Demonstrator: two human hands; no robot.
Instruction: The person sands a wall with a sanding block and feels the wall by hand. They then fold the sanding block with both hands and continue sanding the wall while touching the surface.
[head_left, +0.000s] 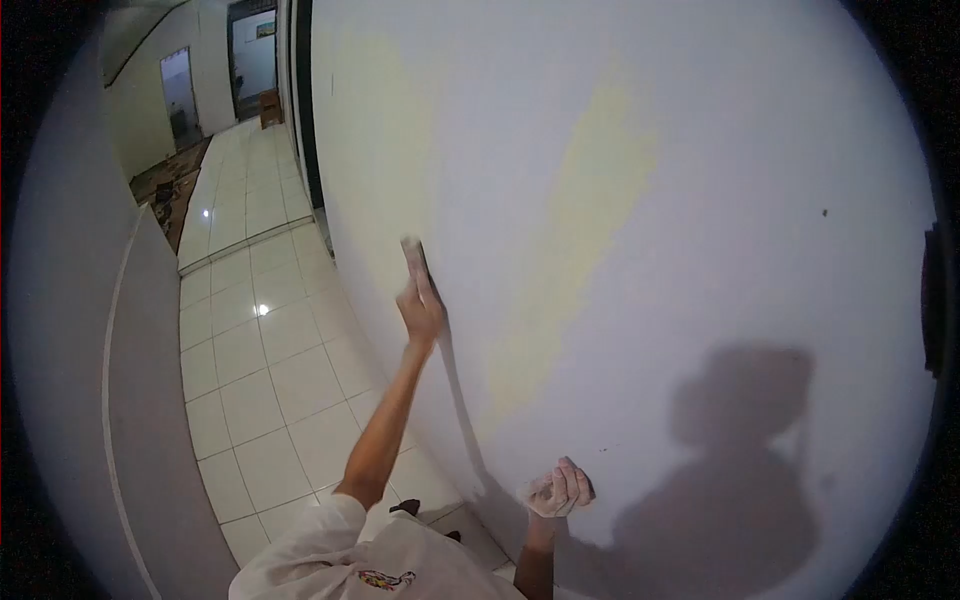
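Observation:
My left hand [421, 300] is raised against the pale lilac wall [740, 230], beside a broad yellowish patch [385, 130]. Its fingers point upward and are pressed together. A squared, pale end shows at their tips, too blurred to name. Lower down, my right hand [561, 490] is close to the wall with its fingers curled. A dark edge shows along those fingers, but whatever they may hold is hidden. Whitish dust covers both hands. Between and above them runs a slanting yellow streak [575, 240] on the wall.
A tiled floor [270, 370] runs along the left, with a low step [250, 240] farther off. At far left stands a grey partition [150, 400]. Beyond are doorways, a brown stool [270, 108] and a rug [165, 190]. Shadows of my head and arms fall on the wall.

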